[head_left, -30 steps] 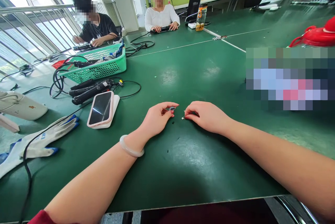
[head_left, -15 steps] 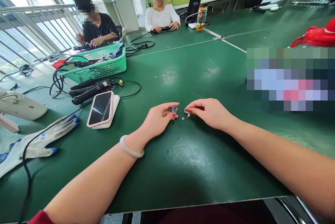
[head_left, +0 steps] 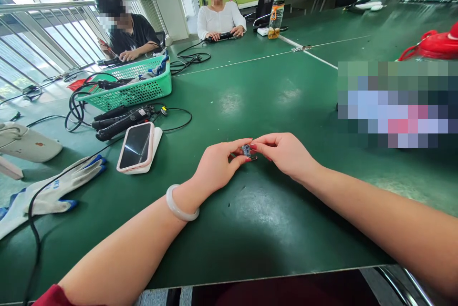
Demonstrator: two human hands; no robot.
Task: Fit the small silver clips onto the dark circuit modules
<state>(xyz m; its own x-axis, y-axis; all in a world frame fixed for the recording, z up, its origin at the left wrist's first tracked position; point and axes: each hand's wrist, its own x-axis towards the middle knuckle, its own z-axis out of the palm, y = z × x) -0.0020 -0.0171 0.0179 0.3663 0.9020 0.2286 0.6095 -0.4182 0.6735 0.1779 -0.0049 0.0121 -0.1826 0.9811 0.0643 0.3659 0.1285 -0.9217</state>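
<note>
My left hand [head_left: 222, 163], with a pale bangle [head_left: 178, 205] on its wrist, pinches a small dark grey part with metallic detail [head_left: 246, 150] between thumb and fingers. Its exact kind is too small to make out. From the other side my right hand [head_left: 286, 153] is closed in a pinch, its fingertips meeting the grey part. A small shiny metal piece in the right fingers is mostly hidden at this moment. Both hands are just above the green table [head_left: 250, 239].
A phone [head_left: 136, 147] lies left of my hands, near black corded tools [head_left: 123, 122] and a green basket [head_left: 134, 94]. A white-blue glove [head_left: 60, 187] and a cable are at far left. Two people sit across the table. A red-lidded container [head_left: 434, 45] stands right.
My right hand picked up the small metal piece and moved left to my left hand. The grey part turned in my left fingers, and both hands now meet. The view tilted slightly.
</note>
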